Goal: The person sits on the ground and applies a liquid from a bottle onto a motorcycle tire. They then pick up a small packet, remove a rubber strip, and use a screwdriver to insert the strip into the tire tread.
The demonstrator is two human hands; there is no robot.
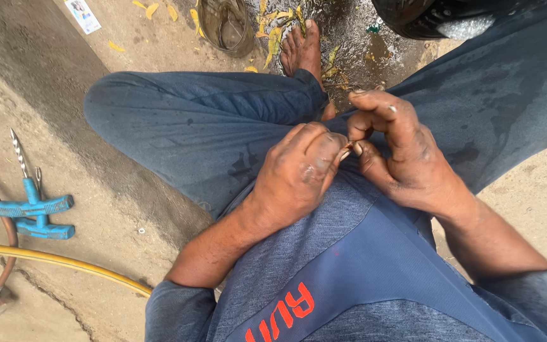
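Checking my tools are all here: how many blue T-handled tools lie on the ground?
2: both on the concrete at far left, one with a spiral bit, the other touching just below it. More may lie outside the view.

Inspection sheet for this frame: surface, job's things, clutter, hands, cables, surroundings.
Surface: rough concrete ground, wet and dark near the bare foot.
Job's things: a small item pinched between both hands, too small to identify.
Clutter: two blue T-handle tools, one with a spiral tip; yellow leaves; a printed card.
Hands: left hand and right hand meet fingertip to fingertip over the lap, both grimy.
Cables: a yellow hose and a brown hose on the ground; no cables seen.
Surroundings: a round metal bowl; a black tyre at the top edge.
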